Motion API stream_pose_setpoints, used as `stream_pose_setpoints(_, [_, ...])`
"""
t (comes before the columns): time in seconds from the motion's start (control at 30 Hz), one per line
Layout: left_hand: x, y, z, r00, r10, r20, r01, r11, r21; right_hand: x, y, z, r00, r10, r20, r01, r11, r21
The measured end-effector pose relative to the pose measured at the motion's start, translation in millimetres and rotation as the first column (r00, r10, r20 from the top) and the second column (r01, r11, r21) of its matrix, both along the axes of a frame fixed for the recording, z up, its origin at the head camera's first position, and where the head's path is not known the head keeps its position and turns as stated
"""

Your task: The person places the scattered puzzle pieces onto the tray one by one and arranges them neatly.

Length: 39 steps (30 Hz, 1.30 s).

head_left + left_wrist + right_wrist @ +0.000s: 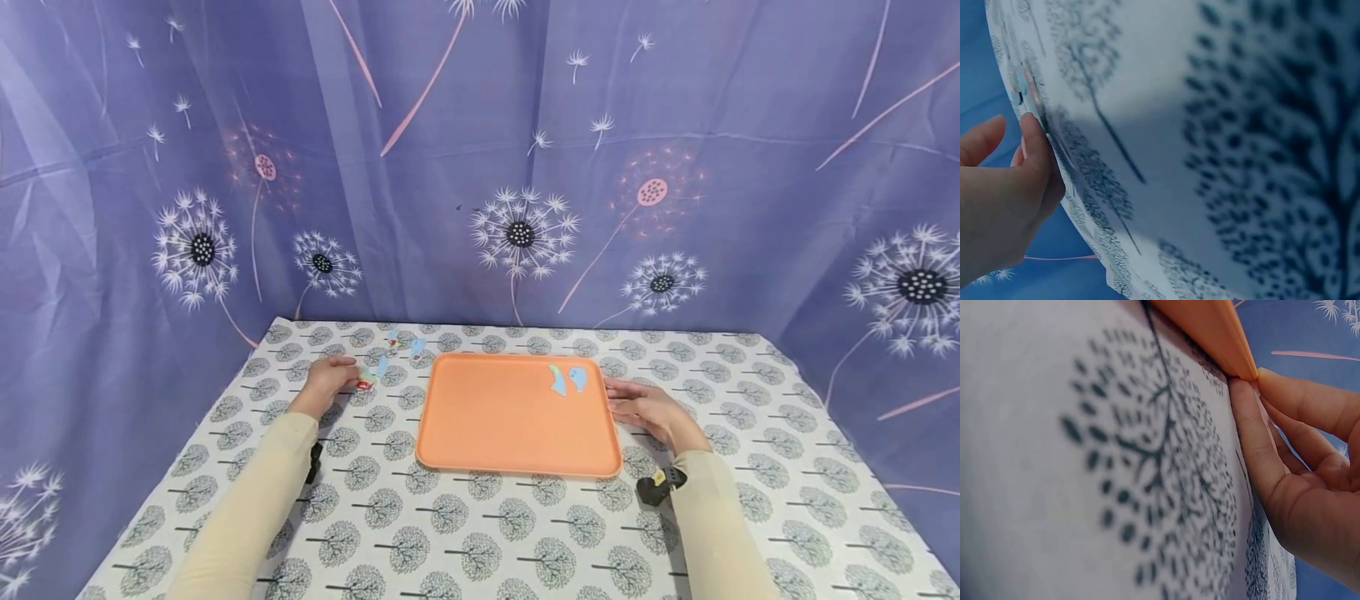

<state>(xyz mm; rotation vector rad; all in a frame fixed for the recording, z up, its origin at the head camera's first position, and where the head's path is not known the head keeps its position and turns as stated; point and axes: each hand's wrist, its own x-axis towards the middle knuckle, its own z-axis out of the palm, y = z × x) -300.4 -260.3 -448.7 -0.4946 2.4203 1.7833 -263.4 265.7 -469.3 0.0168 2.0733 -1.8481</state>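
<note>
The left hand, finger and thumb parted, has the nearest small piece just to its right on the counter. Farther right lies the orange tray, long axis crosswise, the right hand touching its rim, fingers straight

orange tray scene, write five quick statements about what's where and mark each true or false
1. The right hand is at the right edge of the orange tray. True.
2. The orange tray holds nothing. False: two small pieces lie in it, near its far right corner.
3. The left hand is beside loose pieces on the tablecloth. True.
4. The tablecloth is plain black. False: it is white with a dark tree print.
5. The curtain beyond the tablecloth is purple-blue with a dandelion print. True.
</note>
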Motion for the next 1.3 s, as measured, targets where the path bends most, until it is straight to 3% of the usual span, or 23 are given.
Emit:
stream_pose_setpoints(0.33, [0.4, -1.2, -1.7, 0.997, -0.033, 0.066, 0.04, 0.994, -0.099, -1.9, 1.0, -1.1, 1.0, -0.002, -0.004, 0.002, 1.0, -0.002])
stream_pose_setpoints(0.8, [3.3, 1.2, -0.5, 0.99, -0.118, 0.076, 0.13, 0.973, -0.189, -1.2, 2.1, 0.2, 1.0, 0.024, -0.013, -0.024, 1.0, 0.021])
stream_pose_setpoints(0.97, [3.9, 3.5, 0.6, 0.988, -0.146, 0.051, 0.154, 0.96, -0.233, -0.4, 1.0, -0.6, 1.0, -0.002, -0.008, 0.002, 1.0, 0.01])
stream_pose_setpoints(1.3, [4.1, 8.1, 2.6, 0.993, -0.119, 0.025, 0.121, 0.951, -0.286, 0.8, 1.0, -0.4, 1.0, 0.014, -0.022, -0.013, 1.0, 0.02])
